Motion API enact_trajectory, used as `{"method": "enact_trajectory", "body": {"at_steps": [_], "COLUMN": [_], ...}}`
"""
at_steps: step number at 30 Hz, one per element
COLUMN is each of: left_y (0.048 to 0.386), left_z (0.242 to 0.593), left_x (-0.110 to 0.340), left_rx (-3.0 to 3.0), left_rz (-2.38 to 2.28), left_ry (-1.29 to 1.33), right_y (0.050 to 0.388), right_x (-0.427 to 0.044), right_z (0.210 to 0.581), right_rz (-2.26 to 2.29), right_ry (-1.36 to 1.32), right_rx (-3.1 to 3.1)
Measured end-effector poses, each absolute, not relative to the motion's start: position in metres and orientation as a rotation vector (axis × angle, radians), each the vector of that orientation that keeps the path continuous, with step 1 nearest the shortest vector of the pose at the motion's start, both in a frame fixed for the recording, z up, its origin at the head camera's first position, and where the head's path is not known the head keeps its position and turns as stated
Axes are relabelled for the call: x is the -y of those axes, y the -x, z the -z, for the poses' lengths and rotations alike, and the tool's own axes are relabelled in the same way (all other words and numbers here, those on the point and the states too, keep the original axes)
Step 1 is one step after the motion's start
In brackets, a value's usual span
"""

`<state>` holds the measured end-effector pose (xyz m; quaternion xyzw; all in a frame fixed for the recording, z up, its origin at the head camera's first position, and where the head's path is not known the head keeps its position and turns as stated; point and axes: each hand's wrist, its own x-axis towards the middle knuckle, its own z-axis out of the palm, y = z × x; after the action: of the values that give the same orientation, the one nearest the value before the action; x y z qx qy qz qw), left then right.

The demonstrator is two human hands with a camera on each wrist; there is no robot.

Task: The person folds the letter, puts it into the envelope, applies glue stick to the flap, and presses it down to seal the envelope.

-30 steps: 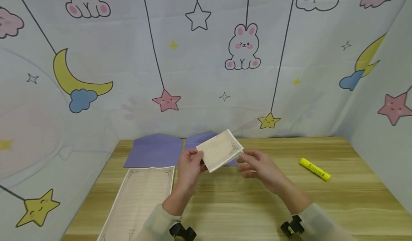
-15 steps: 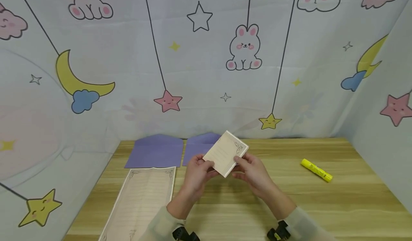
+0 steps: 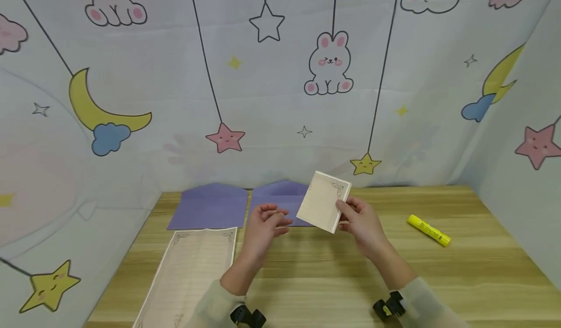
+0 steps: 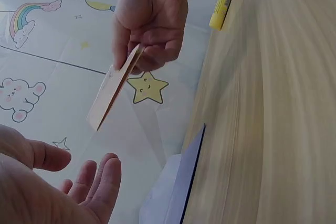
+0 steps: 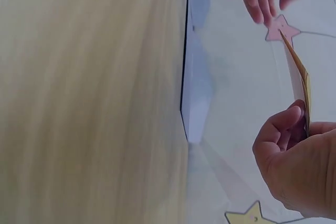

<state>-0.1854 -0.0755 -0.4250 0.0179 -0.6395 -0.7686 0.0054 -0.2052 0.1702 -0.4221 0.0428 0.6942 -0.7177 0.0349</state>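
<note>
The right hand (image 3: 363,225) pinches a folded sheet of letter paper (image 3: 322,201), raised and tilted above the wooden table (image 3: 315,279). Just beside it, the left hand (image 3: 262,230) hangs empty, fingers loosely spread. The left wrist view shows the fold nearly edge-on; the head view, its broad face.

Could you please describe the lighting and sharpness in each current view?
Head view: even light, soft shadows on the wooden table, lettering on the yellow glue stick too small to read; left wrist view: right hand partly in shade; right wrist view: the table's grain looks soft, with no strong glare.
</note>
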Motion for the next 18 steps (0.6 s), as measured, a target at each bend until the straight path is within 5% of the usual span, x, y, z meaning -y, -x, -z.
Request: {"method": "enact_trajectory", "body": {"at_steps": [18], "left_y": [0.225], "left_z": [0.426], "left_x": [0.131], "left_rx": [2.744], "left_rz": [1.241], "left_ry": [0.199], "right_y": [0.211], "right_x": [-0.213], "right_z": [0.419], "right_rz": [1.991], "right_ry": [-0.143], "right_rx": [-2.476]}}
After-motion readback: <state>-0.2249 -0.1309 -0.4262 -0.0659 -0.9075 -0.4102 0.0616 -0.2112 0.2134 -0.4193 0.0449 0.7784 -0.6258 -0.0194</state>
